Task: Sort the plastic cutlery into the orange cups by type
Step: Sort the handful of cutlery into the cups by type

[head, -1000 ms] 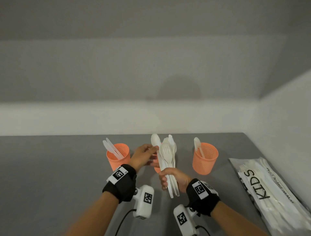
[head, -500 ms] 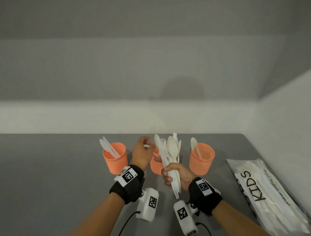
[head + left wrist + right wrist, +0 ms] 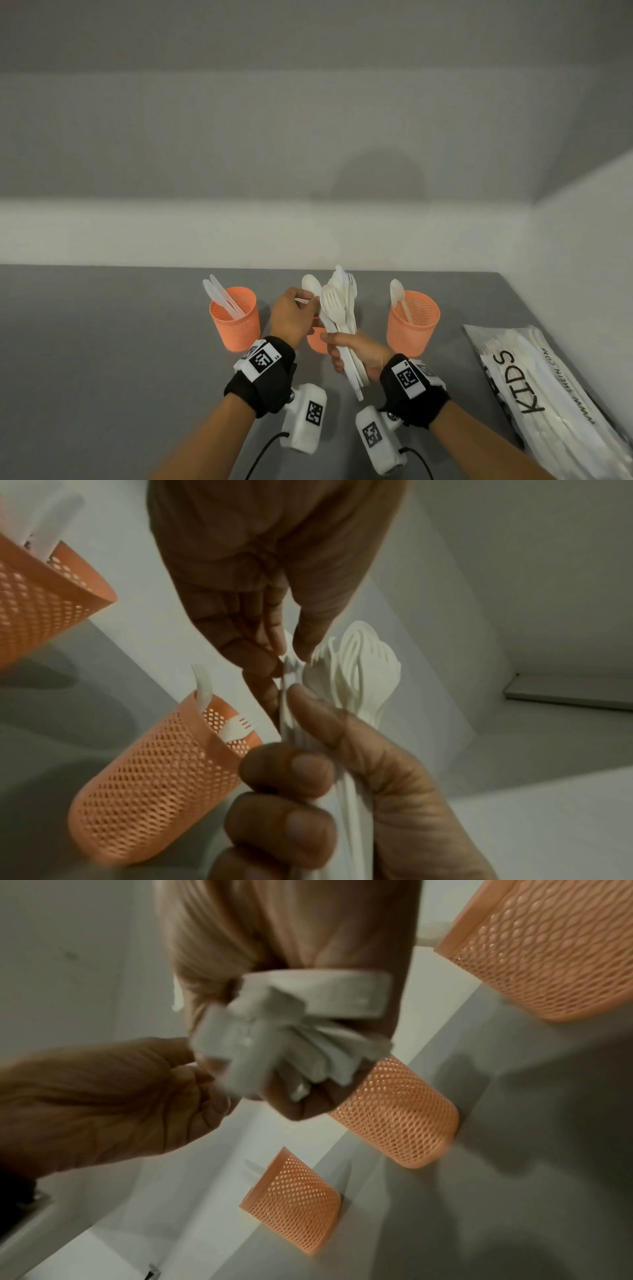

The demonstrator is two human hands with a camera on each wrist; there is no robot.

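My right hand (image 3: 337, 353) grips a bundle of white plastic cutlery (image 3: 340, 308) by the handles and holds it upright over the grey table. My left hand (image 3: 313, 301) pinches a white spoon (image 3: 311, 284) at the bundle's left edge, just below its bowl; the left wrist view shows the fingertips (image 3: 274, 653) closed on a thin white piece. Three orange mesh cups stand in a row. The left cup (image 3: 234, 318) holds knives, the middle cup (image 3: 154, 791) holds forks (image 3: 236, 726) and is mostly hidden behind my hands, and the right cup (image 3: 412, 323) holds a spoon.
A clear bag printed KIDS (image 3: 534, 387) with more white cutlery lies at the right, next to the white side wall. A white back wall runs behind the cups. Bare grey table (image 3: 102, 342) stretches to the left.
Half a second ago my left hand had drawn away left toward the middle cup; it is now back at the bundle, pinching the spoon. The right hand has kept the bundle upright.
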